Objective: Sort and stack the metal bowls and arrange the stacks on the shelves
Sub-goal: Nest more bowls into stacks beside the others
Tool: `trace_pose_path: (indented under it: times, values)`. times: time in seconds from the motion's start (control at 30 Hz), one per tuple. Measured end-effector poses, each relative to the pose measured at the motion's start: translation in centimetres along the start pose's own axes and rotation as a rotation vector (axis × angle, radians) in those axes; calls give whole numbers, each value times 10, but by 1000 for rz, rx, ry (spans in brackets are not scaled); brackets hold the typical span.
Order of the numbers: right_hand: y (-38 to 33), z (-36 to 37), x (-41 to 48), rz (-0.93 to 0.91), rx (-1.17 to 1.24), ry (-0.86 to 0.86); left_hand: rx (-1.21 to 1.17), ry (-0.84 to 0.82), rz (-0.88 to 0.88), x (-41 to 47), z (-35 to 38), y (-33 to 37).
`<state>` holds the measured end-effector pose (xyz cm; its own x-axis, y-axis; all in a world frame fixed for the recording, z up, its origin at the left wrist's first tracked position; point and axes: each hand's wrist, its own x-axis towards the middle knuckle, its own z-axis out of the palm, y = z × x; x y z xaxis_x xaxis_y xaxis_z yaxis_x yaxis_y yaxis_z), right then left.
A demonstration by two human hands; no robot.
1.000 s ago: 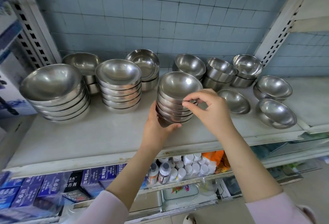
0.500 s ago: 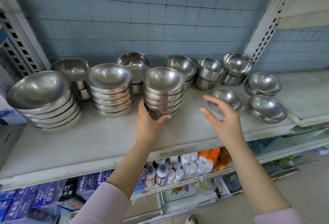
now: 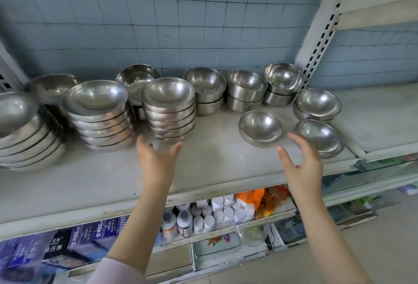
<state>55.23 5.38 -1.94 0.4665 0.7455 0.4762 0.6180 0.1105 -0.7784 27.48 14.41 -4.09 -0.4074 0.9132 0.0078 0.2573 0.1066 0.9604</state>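
From the head view, a pale shelf (image 3: 203,170) is running along a blue tiled wall (image 3: 181,23). The middle stack of bowls (image 3: 168,112) is standing upright, mouths up. Just before it, the left hand (image 3: 156,159) is hovering, released. Right of the stack, the right hand (image 3: 300,159) is spreading, ungrasping, beside 1 single bowl (image 3: 261,129).
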Motion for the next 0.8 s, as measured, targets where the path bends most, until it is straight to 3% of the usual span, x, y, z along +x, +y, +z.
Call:
trace_pose_path:
  times: [0.1,0.2,0.27,0.37,0.47,0.63,0.8]
  values:
    - [26,-20,15,7,-111,111,35,107,187,-52,15,8]
    - [51,-44,33,90,-242,155,66,-148,302,-81,55,26]
    - [65,-60,45,178,-256,80,104,-332,314,-87,86,38]
    - [79,-76,59,286,-102,-103,122,-463,227,-87,127,49]
    - [89,-84,67,270,-49,-187,58,-448,145,-84,152,53]
    - [92,-97,76,289,-43,-287,83,-379,230,-81,153,44]
    - [71,-107,85,228,90,-325,16,-405,209,-79,139,36]
